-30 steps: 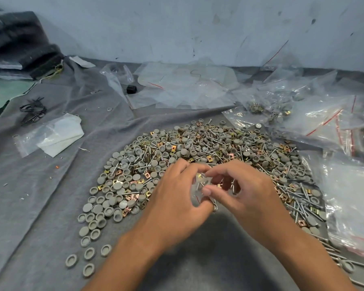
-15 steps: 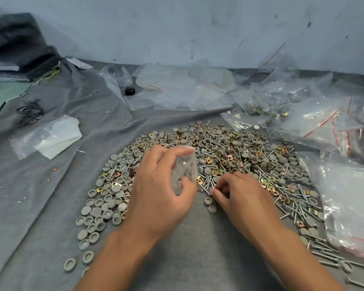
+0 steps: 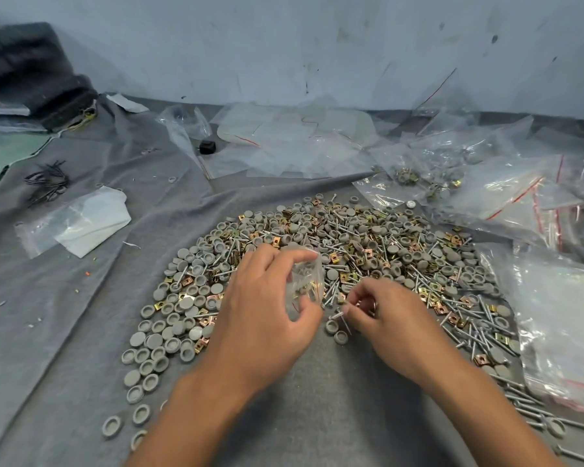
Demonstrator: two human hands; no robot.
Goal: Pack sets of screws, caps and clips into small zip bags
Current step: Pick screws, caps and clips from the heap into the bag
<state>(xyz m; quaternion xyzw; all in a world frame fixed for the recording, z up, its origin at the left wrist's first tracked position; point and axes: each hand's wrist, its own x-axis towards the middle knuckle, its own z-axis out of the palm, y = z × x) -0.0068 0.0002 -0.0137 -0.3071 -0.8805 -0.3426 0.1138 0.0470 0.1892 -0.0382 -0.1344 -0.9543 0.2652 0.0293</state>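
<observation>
A wide pile of grey round caps (image 3: pixel 182 305), silver screws (image 3: pixel 466 328) and brass clips (image 3: pixel 452 318) covers the grey cloth (image 3: pixel 81 332). My left hand (image 3: pixel 263 318) holds a small clear zip bag (image 3: pixel 305 281) upright between thumb and fingers; a few small parts show inside it. Just to its right, my right hand (image 3: pixel 388 318) is down at the pile's near edge and pinches a screw (image 3: pixel 343 318) with its fingertips. The two hands are a short gap apart.
Empty and filled clear zip bags (image 3: pixel 520 197) with red seal lines lie at the back and right. A further stack of bags (image 3: pixel 560 325) sits at the right edge. A white-lined bag (image 3: pixel 78 224), black ties (image 3: pixel 46 183) and dark folded cloth (image 3: pixel 31 79) lie at the left.
The hands have parted: my left hand lifted the bag up and slightly away, while my right hand dropped to the pile's near edge and picked at a screw.
</observation>
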